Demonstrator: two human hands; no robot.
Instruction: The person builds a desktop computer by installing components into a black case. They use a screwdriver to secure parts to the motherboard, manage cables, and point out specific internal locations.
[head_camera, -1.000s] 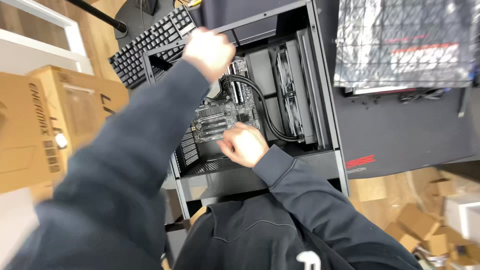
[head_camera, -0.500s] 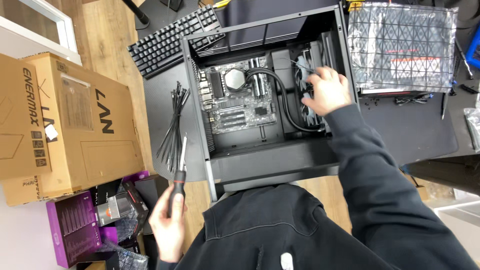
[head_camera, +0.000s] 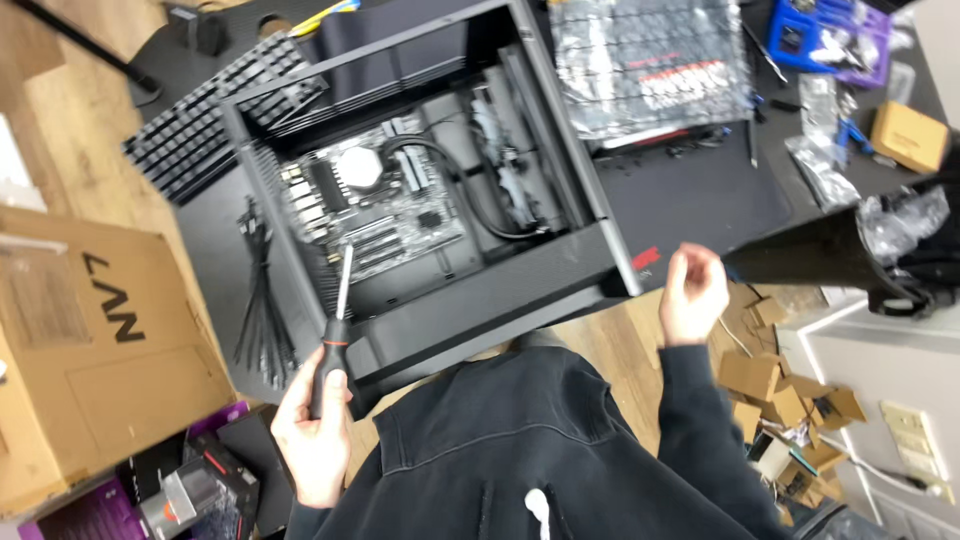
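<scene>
A big black computer case (head_camera: 430, 180) lies on its side on the dark desk (head_camera: 700, 200), with its side panel off, so you can look right in. The green-grey main board (head_camera: 375, 215) already sits in the case. A round cooler block (head_camera: 358, 168) is on the board, and black hoses (head_camera: 470, 195) run from it to the fans (head_camera: 510, 170) at the far wall of the case. So a lot of the build looks done. Whether every screw is in is too small to tell.

The left hand (head_camera: 315, 430) is closed around the black and red handle of a screwdriver (head_camera: 333, 325). The metal tip points up over the near edge of the case and hangs above the board, not touching a screw that can be seen. The right hand (head_camera: 690, 295) is up in the air just off the right corner of the case. Its fingers are loosely curled and it holds nothing that shows (maybe something tiny is pinched there, but that cannot be told).

Things that look left to do: a bunch of black cable ties (head_camera: 258, 290) lies unused on the desk beside the case, and the case is open. A silver bag (head_camera: 650, 65) lies past the case, a keyboard (head_camera: 215, 115) lies at the far left, and a brown box (head_camera: 90, 350) stands on the floor.
</scene>
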